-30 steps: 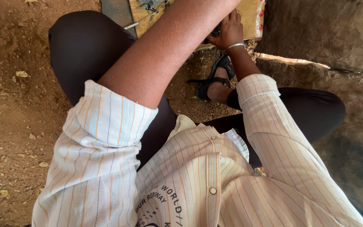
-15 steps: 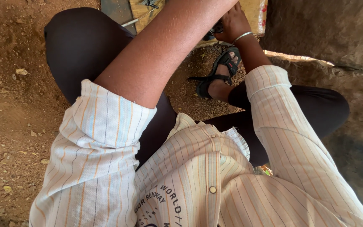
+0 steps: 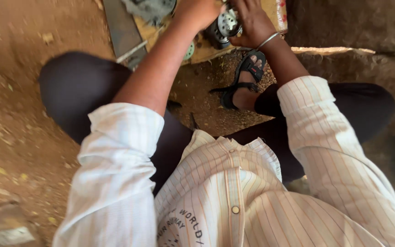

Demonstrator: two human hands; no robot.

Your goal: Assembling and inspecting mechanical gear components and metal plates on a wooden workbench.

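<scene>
At the top of the head view my left hand (image 3: 200, 11) and my right hand (image 3: 251, 20) meet on a round grey metal part with holes in its face (image 3: 227, 25). Both hands close around it, the left from the left side, the right from the right with a thin metal bangle on the wrist. The part rests over a piece of brown cardboard (image 3: 206, 50) on the dirt. The upper halves of both hands are cut off by the frame edge.
I squat on reddish dirt ground (image 3: 14, 114), knees spread, one foot in a black sandal (image 3: 245, 77) just below the cardboard. A flat grey metal bar (image 3: 122, 29) lies left of the cardboard. A small green round piece (image 3: 189, 51) sits on the cardboard. A concrete edge (image 3: 344, 50) runs at right.
The view has tilted so both hands and the round metal part show more fully. My arms sit lower in the frame; the hands stay together on the part.
</scene>
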